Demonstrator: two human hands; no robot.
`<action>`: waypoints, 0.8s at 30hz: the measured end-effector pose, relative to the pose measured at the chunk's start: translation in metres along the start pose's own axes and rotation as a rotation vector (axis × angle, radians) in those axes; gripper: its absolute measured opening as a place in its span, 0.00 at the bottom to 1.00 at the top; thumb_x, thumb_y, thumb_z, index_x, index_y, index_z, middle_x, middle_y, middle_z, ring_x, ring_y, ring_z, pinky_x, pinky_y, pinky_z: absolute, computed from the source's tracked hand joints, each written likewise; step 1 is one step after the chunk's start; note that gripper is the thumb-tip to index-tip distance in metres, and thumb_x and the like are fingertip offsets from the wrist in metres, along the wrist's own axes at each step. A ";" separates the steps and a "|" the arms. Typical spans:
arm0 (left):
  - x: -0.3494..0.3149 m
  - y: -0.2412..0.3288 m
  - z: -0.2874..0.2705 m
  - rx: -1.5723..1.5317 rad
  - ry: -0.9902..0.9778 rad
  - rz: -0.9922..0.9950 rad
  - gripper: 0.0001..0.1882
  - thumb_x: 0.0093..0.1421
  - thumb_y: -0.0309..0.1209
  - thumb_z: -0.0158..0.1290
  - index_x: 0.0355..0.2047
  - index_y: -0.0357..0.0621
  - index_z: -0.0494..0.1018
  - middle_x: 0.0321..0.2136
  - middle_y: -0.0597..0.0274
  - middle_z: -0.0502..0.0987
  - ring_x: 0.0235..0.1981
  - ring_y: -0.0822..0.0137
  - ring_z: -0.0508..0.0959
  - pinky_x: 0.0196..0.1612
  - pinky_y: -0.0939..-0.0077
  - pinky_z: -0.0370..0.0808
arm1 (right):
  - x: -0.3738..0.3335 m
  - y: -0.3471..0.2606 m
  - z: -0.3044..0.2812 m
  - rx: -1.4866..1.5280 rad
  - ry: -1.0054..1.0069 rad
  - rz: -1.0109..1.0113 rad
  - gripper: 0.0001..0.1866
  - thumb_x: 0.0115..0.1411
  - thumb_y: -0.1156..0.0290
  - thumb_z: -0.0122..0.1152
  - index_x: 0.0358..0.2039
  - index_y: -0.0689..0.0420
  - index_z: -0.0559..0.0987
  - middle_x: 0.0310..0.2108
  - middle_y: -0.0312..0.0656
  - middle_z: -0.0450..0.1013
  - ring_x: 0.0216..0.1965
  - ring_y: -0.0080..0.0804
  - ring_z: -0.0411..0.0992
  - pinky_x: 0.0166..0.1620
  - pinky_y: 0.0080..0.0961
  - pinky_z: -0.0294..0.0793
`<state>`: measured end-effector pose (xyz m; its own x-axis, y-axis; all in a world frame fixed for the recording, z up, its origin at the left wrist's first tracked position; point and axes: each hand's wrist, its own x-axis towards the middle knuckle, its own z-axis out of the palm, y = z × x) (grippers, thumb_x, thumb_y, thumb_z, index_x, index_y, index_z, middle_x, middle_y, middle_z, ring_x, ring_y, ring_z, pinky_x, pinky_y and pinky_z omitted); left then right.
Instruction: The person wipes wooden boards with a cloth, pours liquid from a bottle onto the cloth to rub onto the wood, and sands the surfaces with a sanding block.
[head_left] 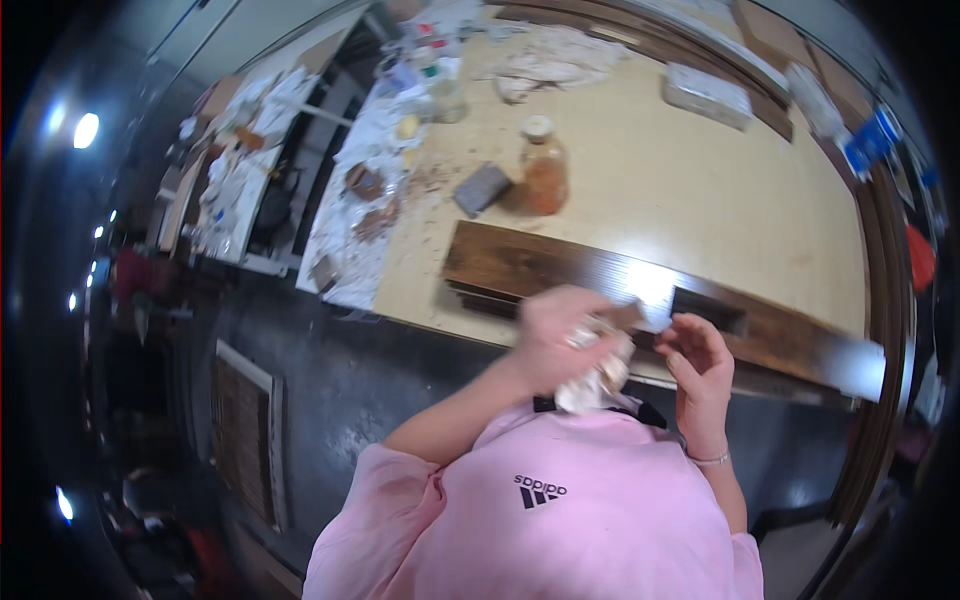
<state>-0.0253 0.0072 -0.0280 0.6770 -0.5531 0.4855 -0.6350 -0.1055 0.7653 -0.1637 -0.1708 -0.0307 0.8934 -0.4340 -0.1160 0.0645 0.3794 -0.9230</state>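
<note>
Wiping perhaps remaining; cloth is being grasped by left fingers, right fingers held parted; board beyond is looking coated.

Before me, a board lies along the near edge of the table, on other boards. At its near side are my left hand, with a cloth in it, and my right hand. Behind the board's left half stands a jar, a block just to its left. Farther back lies a rag.
</note>
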 end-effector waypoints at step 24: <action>-0.004 0.003 0.002 -0.117 -0.028 0.064 0.31 0.54 0.34 0.64 0.57 0.40 0.68 0.50 0.49 0.71 0.52 0.49 0.74 0.57 0.58 0.71 | 0.023 0.045 0.050 0.048 -0.210 0.124 0.34 0.70 0.51 0.51 0.69 0.56 0.57 0.65 0.44 0.61 0.64 0.35 0.64 0.63 0.33 0.66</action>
<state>-0.0311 0.0070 -0.0283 0.6249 -0.5785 0.5242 -0.6279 0.0265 0.7778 -0.1180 -0.1226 -0.0562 0.9682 -0.2041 -0.1443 -0.0353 0.4597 -0.8874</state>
